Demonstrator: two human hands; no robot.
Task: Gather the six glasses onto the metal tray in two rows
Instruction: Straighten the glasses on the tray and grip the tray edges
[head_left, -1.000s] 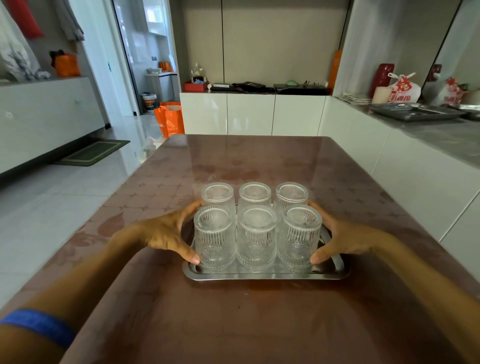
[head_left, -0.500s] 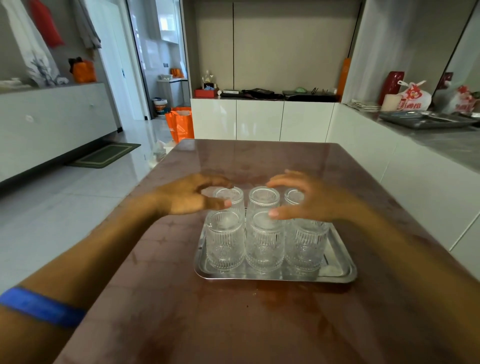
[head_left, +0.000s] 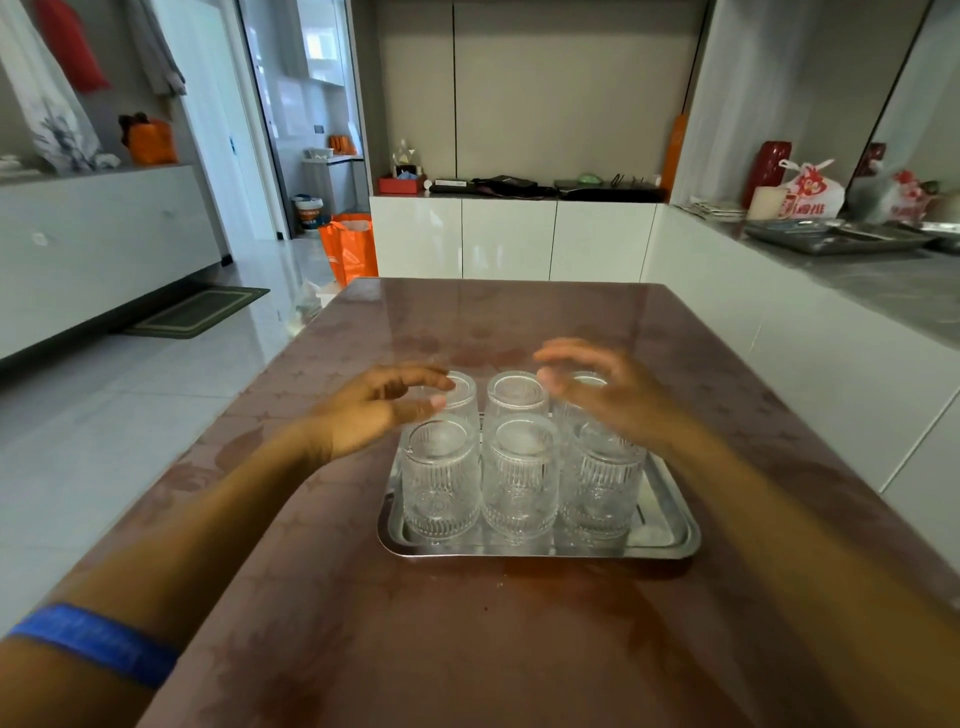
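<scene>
Several ribbed clear glasses stand upside down in two rows of three on the metal tray (head_left: 670, 540) in the middle of the brown table. The near row holds a left glass (head_left: 440, 483), a middle glass (head_left: 519, 483) and a right glass (head_left: 602, 493). Behind them the far middle glass (head_left: 517, 395) shows fully. My left hand (head_left: 374, 410) hovers over the far left glass (head_left: 462, 389), fingers curled and apart, holding nothing. Over the far right glass (head_left: 582, 384) floats my right hand (head_left: 608, 395), fingers spread and blurred, partly hiding that glass.
The brown table (head_left: 467, 623) runs on past the tray to a far edge. A white counter at the right carries another metal tray (head_left: 831, 239) and a plastic bag (head_left: 810, 189). An orange bag (head_left: 350, 249) stands on the floor beyond the table.
Both hands left the tray's sides, rose above the glasses and now hover over the far row. The glasses and tray have stayed in place.
</scene>
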